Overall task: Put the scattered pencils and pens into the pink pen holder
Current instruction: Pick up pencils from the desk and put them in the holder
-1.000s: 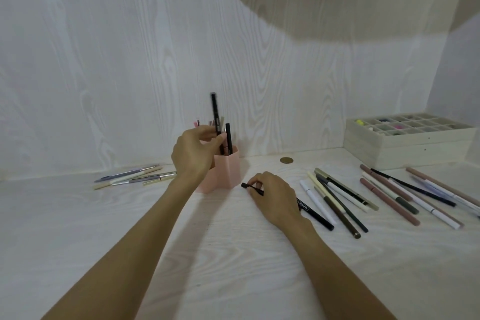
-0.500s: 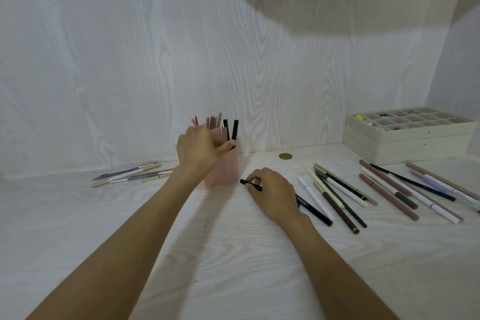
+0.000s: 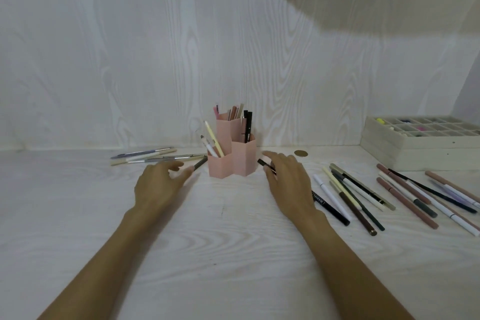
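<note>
Both hands open, low over the surface.
Black pen [image 3: 330,206] runs under right hand [image 3: 288,184], tip toward pink holder [image 3: 242,161]; left hand [image 3: 158,184] empty.

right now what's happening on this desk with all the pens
A person is sorting pens into a pink pen holder, which already has several standing in it. The right hand lies over a black pen on the desk; whether it grips it is unclear. The left hand reaches, fingers spread, toward a small pile on the left. Many pens lie loose at right.

Head view, forward and downward
</note>
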Demonstrator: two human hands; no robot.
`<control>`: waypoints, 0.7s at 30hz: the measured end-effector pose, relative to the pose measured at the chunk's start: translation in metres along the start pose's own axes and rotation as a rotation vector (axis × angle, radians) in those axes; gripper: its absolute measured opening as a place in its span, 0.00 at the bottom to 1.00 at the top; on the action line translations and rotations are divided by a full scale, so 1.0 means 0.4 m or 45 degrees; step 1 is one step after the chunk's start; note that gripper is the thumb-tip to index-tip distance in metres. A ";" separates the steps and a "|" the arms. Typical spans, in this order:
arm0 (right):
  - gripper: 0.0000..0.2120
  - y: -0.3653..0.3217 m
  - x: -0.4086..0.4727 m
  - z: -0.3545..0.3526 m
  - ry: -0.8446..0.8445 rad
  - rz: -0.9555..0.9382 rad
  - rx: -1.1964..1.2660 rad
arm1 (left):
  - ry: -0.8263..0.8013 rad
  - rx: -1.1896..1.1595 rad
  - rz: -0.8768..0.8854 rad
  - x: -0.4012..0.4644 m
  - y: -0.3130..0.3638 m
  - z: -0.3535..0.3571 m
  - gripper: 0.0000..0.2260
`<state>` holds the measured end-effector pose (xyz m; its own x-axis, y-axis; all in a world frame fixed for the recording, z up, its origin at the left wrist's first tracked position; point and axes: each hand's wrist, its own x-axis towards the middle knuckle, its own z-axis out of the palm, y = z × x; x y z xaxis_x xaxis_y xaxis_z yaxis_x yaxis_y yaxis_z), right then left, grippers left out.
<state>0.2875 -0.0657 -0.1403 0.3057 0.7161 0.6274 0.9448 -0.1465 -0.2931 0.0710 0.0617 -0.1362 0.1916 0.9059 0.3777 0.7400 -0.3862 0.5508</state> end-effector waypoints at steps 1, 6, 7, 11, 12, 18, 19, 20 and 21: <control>0.17 -0.005 0.001 -0.006 0.068 -0.017 -0.008 | -0.041 -0.013 0.002 0.000 -0.001 0.002 0.19; 0.16 -0.016 0.009 -0.040 0.470 -0.029 0.077 | -0.055 -0.014 -0.027 -0.001 -0.023 0.007 0.12; 0.16 -0.015 0.010 -0.046 0.498 0.006 0.145 | -0.044 -0.024 -0.045 0.000 -0.026 0.005 0.11; 0.14 -0.019 0.034 -0.083 0.683 0.232 0.539 | -0.056 -0.101 -0.075 -0.002 -0.035 0.004 0.11; 0.13 -0.019 0.041 -0.099 0.767 0.295 0.632 | -0.060 -0.104 -0.082 -0.004 -0.033 0.006 0.11; 0.11 -0.068 0.085 -0.153 1.019 0.388 0.961 | -0.048 -0.167 -0.091 -0.001 -0.040 0.006 0.10; 0.10 -0.077 0.099 -0.148 0.982 0.385 0.965 | -0.046 -0.169 -0.085 0.000 -0.041 0.007 0.10; 0.09 -0.088 0.116 -0.140 0.928 0.382 0.935 | -0.047 -0.174 -0.084 0.001 -0.042 0.007 0.10; 0.09 -0.098 0.133 -0.132 0.853 0.371 0.869 | -0.049 -0.183 -0.089 0.000 -0.043 0.007 0.10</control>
<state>0.2730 -0.0580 -0.0572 0.7167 0.1512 0.6808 0.6167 0.3184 -0.7199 0.0600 0.0690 -0.1477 0.1698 0.9364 0.3072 0.6531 -0.3404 0.6764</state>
